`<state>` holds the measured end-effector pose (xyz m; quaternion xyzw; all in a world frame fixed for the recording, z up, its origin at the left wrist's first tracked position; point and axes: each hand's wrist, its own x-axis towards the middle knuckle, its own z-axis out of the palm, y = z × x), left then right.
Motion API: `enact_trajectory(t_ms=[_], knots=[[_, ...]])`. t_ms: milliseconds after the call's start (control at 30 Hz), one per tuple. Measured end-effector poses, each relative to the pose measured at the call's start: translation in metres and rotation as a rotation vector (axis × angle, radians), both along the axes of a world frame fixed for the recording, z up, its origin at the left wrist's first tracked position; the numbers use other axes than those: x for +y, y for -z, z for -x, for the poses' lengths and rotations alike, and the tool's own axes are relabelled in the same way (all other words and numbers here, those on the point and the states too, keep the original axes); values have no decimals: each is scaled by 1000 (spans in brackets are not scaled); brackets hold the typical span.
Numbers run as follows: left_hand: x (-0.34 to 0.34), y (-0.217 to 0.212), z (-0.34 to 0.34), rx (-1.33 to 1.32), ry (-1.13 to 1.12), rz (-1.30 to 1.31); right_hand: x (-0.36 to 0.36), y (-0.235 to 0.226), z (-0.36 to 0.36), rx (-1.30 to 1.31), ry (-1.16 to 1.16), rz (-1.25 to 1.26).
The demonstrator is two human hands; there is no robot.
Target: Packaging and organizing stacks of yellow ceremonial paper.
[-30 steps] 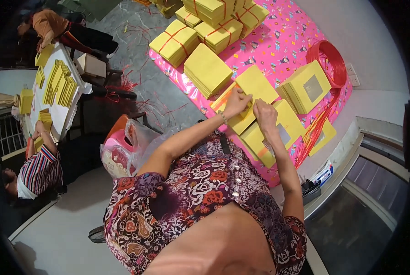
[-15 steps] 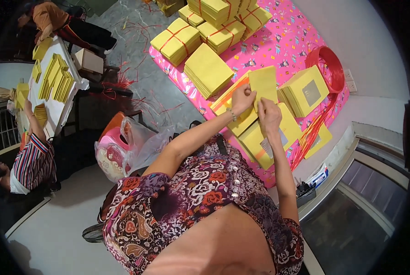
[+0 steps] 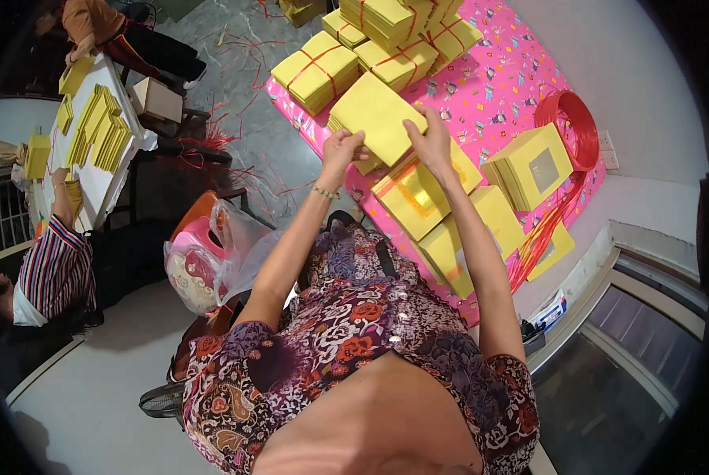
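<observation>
Over the loose stack of yellow paper, both my hands grip a folded yellow paper. My left hand pinches its near-left edge, with thumb and fingers closed. At its right corner, my right hand has the thumb on top and the fingers around the edge. Just below my right wrist lies a pile of yellow sheets with an orange and gold print on top. Nearer to me is another yellow pile, partly hidden by my right forearm.
Bundles tied with red strips stand at the far side of the pink patterned table. To the right are a yellow stack with a grey square and a red coil. Two other people work at a white table on the left.
Both hands have moved left and away from me, from the printed pile to the loose stack, carrying the folded yellow paper. The printed pile's top now shows.
</observation>
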<state>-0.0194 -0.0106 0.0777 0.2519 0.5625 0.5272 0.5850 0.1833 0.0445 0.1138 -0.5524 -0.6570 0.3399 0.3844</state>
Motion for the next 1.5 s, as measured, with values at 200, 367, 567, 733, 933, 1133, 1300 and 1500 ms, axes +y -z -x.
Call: enact_trajectory(t_ms=[200, 367, 567, 733, 933, 1133, 1300, 1500], knots=[[16, 18, 9, 157, 59, 86, 21, 54, 10, -230, -63, 17], [24, 30, 14, 205, 92, 149, 22, 68, 14, -328, -80, 113], [19, 31, 4, 357, 59, 141, 17, 77, 16, -410, -104, 170], [7, 15, -10, 1231, -31, -269, 12, 84, 14, -445, -48, 193], [1, 39, -10, 1531, 358, -518, -1, 68, 17, -500, -30, 201], [3, 55, -1, 1546, 492, -577, -16, 61, 16, -603, 87, -73], [3, 56, 3, 1657, 520, -517, -57, 46, 5, -336, 178, -250], [8, 42, 13, 1701, 605, -517, -147, 13, -43, -218, 292, -204]])
